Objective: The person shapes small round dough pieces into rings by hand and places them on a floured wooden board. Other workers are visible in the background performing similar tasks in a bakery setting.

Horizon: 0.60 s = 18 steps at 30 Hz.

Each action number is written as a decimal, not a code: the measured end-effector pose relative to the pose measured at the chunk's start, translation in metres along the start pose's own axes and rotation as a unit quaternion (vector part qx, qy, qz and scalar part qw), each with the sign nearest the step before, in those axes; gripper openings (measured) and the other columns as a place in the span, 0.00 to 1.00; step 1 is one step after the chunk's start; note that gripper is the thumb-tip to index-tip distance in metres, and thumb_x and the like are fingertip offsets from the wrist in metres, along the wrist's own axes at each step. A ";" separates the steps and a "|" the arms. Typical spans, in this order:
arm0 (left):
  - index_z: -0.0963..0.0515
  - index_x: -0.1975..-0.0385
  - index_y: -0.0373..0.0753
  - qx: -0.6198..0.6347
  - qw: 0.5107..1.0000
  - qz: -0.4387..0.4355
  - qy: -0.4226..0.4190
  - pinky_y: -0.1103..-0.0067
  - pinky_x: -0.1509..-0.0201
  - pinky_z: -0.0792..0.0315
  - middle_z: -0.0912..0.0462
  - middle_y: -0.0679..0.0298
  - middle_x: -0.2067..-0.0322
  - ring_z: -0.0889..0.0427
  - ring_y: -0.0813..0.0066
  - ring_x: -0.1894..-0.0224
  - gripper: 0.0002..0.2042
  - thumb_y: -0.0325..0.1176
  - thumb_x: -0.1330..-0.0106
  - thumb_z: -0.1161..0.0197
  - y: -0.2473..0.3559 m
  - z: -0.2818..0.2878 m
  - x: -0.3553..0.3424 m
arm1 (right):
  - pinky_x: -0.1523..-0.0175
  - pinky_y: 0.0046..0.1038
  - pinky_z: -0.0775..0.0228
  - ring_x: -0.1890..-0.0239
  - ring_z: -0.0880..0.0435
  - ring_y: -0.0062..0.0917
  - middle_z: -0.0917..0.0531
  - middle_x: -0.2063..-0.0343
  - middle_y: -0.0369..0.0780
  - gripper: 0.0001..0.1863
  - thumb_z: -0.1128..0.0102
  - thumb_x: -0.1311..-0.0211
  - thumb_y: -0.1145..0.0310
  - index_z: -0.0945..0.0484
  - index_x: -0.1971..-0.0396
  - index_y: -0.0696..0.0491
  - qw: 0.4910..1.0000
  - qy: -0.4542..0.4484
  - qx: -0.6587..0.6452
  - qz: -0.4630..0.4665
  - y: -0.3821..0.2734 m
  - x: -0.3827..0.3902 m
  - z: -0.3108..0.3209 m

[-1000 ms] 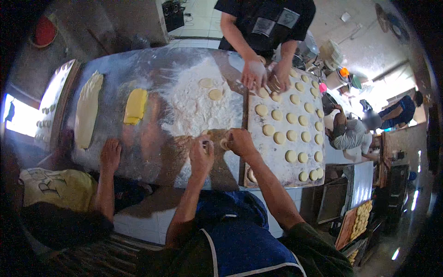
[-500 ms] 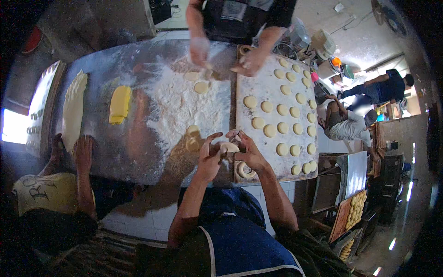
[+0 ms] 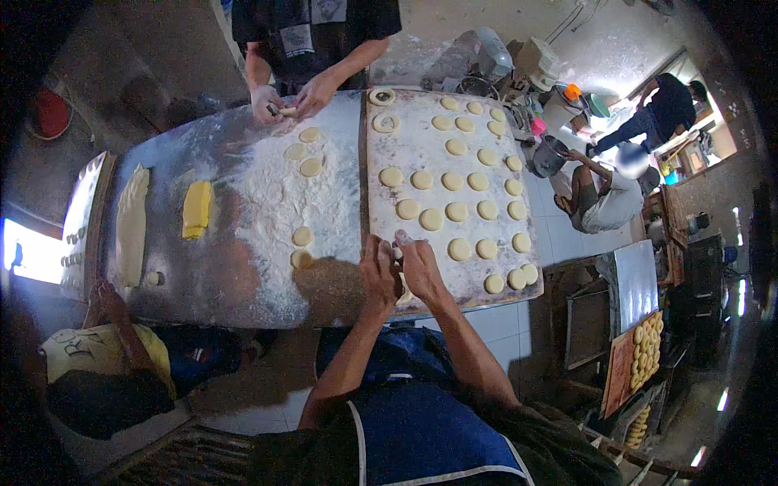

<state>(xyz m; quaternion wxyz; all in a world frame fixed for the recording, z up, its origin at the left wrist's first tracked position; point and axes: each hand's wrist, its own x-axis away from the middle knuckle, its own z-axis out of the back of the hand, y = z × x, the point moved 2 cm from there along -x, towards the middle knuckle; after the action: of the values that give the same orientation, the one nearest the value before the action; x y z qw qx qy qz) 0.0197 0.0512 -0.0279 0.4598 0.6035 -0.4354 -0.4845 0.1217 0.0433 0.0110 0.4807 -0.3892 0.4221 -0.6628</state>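
My left hand (image 3: 380,270) and my right hand (image 3: 422,269) are close together above the near left corner of the floured board (image 3: 421,243). Both have their fingers curled round a small dough piece (image 3: 397,253), of which only a pale bit shows between them. Part of a dough ring on the board peeks out beneath my hands. To the right, several flat dough rounds (image 3: 456,212) lie in loose rows. Left of my hands, two dough rounds (image 3: 301,236) rest on the floured metal table (image 3: 235,300).
Opposite me, a person's hands (image 3: 292,105) pinch a dough piece. A yellow block (image 3: 196,209) and a long dough sheet (image 3: 133,227) lie on the left, by another person's hands (image 3: 100,303). Two dough rings (image 3: 386,123) sit at the board's far left corner.
My hands have closed more tightly round the dough piece and now sit over the board's corner. The opposite person's hands have come together; the left worker's hands have left the sheet. The view has shifted.
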 end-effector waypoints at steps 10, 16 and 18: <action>0.31 0.76 0.32 0.376 0.871 0.310 0.066 0.70 0.63 0.29 0.33 0.57 0.83 0.27 0.67 0.77 0.20 0.43 0.27 0.58 -0.021 -0.033 0.038 | 0.71 0.34 0.35 0.81 0.30 0.27 0.26 0.86 0.41 0.34 0.64 0.28 0.49 0.25 0.83 0.63 0.984 -0.047 -0.167 -0.026 0.044 0.021 0.038; 0.29 0.69 0.33 -0.129 0.991 -0.030 -0.038 0.63 0.67 0.29 0.30 0.55 0.83 0.23 0.61 0.74 0.18 0.43 0.27 0.58 -0.021 -0.029 0.049 | 0.70 0.36 0.36 0.78 0.29 0.26 0.24 0.84 0.44 0.34 0.63 0.28 0.49 0.27 0.81 0.66 0.987 -0.126 0.074 0.061 0.059 0.025 0.042; 0.29 0.69 0.31 0.067 0.985 0.155 0.019 0.62 0.69 0.30 0.28 0.52 0.82 0.21 0.58 0.74 0.18 0.43 0.28 0.55 -0.030 -0.022 0.052 | 0.70 0.36 0.36 0.78 0.30 0.26 0.25 0.84 0.45 0.34 0.63 0.28 0.50 0.26 0.80 0.66 0.988 -0.124 0.045 0.079 0.059 0.030 0.043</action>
<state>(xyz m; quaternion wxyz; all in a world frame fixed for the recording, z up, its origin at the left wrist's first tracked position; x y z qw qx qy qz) 0.0517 0.0095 -0.0646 0.4963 0.5673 -0.5462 -0.3653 0.1723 -0.0038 -0.0265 0.5971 -0.4113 0.3583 -0.5881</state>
